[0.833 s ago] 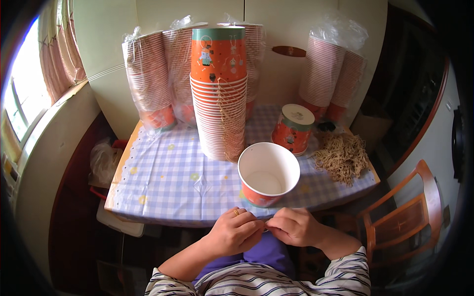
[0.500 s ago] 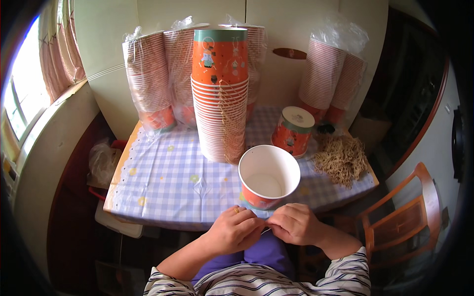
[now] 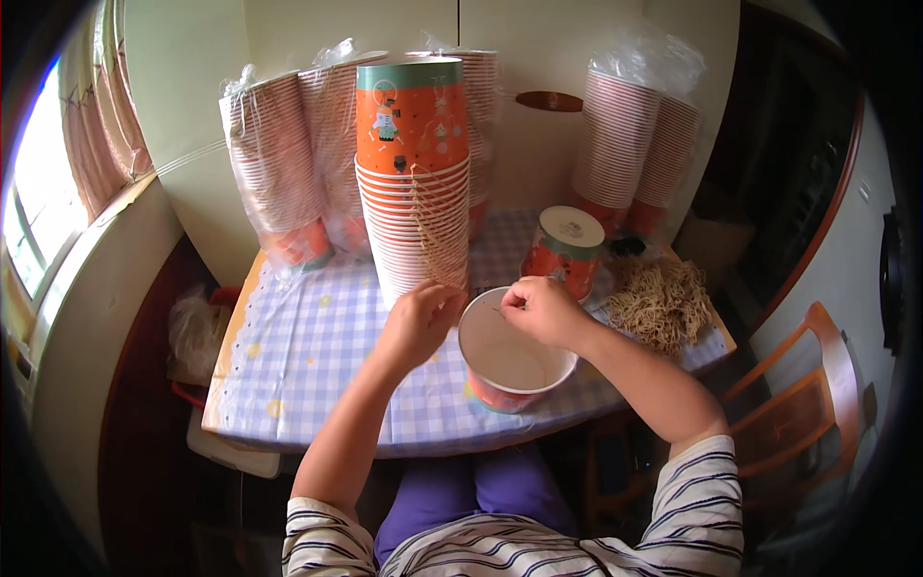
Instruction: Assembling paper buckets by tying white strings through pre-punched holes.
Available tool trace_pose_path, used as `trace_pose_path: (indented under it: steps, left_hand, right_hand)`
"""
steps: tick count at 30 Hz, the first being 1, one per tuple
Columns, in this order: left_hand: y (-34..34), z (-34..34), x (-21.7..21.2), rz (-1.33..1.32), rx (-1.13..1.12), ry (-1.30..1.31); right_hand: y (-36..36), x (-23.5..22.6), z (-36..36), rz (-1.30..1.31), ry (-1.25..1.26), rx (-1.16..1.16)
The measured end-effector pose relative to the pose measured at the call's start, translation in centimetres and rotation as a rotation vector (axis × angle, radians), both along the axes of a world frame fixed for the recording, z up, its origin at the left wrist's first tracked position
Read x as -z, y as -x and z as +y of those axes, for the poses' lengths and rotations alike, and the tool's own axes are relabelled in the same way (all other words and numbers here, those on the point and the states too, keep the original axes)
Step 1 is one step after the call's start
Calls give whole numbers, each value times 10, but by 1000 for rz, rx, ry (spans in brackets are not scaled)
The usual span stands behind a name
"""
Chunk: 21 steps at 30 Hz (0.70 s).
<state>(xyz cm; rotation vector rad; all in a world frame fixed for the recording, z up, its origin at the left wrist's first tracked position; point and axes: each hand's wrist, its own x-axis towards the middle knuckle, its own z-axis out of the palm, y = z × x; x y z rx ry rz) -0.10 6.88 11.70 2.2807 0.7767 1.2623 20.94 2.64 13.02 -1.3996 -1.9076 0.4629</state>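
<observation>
An orange paper bucket (image 3: 502,395) with a white inside stands upright near the table's front edge. Over its far rim reaches my right hand (image 3: 546,311), fingertips pinched; a thin strand seems to show at them, too small to name. My left hand (image 3: 421,315) is just left of the bucket, fingers curled together, their contents hidden. Behind it rises a tall stack of nested orange buckets (image 3: 411,207), the top one upside down. Tan strings (image 3: 429,236) hang down the stack's front. Right of it a single bucket (image 3: 561,264) stands bottom up, partly behind my right hand.
A heap of tan string (image 3: 661,303) lies at the table's right. Plastic-wrapped bucket stacks (image 3: 279,159) line the back left, with more wrapped stacks (image 3: 625,139) at the back right. A blue-checked cloth (image 3: 317,356) covers the table. A wooden chair (image 3: 803,394) stands at the right.
Both hands were together in front of the bucket. They have parted and moved forward, the left beside the bucket, the right over its far rim. The view has shifted slightly.
</observation>
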Motion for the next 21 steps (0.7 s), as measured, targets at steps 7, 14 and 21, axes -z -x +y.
trace_pose_path:
  steps: [7, 14, 21]
  left_hand:
    - [-12, 59, 54, -58, 163, 496]
    - [-22, 60, 41, 70, 270, 597]
    - [-20, 66, 48, 84, 317, 630]
  right_hand:
    - [8, 20, 29, -240, -21, 94]
    - [10, 19, 33, -259, 14, 133]
    - [15, 14, 31, -278, 84, 158]
